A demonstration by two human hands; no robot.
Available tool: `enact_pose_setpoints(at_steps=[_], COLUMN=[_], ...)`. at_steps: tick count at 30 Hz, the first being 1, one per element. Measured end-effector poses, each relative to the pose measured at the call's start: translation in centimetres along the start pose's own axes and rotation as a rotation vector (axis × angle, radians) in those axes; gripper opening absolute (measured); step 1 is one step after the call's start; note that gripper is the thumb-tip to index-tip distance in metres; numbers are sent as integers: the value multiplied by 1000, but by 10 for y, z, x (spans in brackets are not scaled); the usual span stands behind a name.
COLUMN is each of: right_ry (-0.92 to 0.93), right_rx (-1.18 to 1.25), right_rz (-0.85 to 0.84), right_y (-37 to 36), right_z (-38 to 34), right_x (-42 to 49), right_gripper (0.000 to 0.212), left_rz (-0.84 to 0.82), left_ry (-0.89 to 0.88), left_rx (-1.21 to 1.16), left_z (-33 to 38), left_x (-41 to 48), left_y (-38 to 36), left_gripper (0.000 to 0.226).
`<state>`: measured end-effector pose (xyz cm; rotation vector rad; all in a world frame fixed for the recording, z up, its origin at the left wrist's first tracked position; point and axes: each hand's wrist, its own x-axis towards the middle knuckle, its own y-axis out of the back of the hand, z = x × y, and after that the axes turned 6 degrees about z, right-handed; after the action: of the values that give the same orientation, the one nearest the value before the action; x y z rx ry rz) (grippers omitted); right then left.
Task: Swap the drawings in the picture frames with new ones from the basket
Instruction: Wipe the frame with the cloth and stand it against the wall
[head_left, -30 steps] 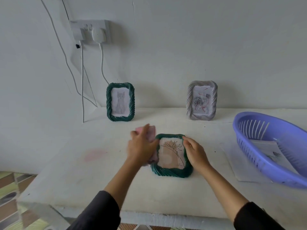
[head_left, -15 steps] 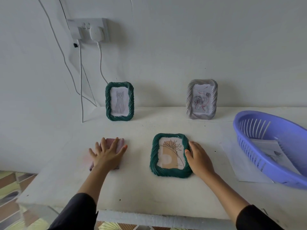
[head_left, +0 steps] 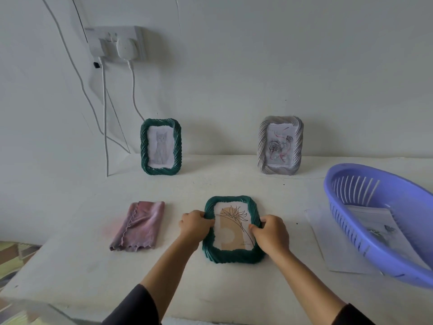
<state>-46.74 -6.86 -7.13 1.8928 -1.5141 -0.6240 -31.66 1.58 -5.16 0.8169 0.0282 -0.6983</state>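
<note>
Gripping the green frame (head_left: 232,256) at its nine and three o'clock edges, the left hand (head_left: 195,225) and right hand (head_left: 271,233) curl round the rim. It is probably light, stiff and breakable, so hold it by the edges.

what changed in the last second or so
The left hand carried the pink cloth off the flat green frame, laid it on the table to the left, let go, and came back to grip the frame's left edge. The right hand went from resting on the right edge to gripping it. The cat frame, grey frame and basket stayed put.
</note>
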Motion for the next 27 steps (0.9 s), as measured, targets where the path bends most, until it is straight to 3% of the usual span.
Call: enact_pose_setpoints(at_steps=[3,5,7,11,14,16,18,20,24,27], right_ry=[-122,-234,-283,-226,-204,-198,-173,-125,-84,-94], right_rx=[418,724,874,932,926,937,950,921,863,829], right_rz=[-12,-93,-209,-531,-641,-645,-608,-538,-467,-415], right_y=[6,14,20,35,32,24,14,4,-18,-31], right_z=[-3,-10,-17,-32,-47,-63,-81,-103,-130,-139], right_x=[5,10,22,53,84,109,135,159,206,231], right_gripper=[7,24,27,7,12,4,14,8,32,6], left_rz=[-68,-116,-149,-158,-164,-165,-136,-96,-63,-62], left_ry=[82,92,70,-35,-122,-162,-200,-216,-220,-219], left_rx=[-469,-656,-764,-826,-829,-832,-824,-817,-818,-805], left_z=[5,10,14,30,48,61,74,86,107,112], left_x=[-3,-5,-3,13,34,55,78,106,158,188], left_y=[5,9,14,30,41,48,53,57,56,49], left_gripper=[39,43,42,37,37,38,40,41,40,40])
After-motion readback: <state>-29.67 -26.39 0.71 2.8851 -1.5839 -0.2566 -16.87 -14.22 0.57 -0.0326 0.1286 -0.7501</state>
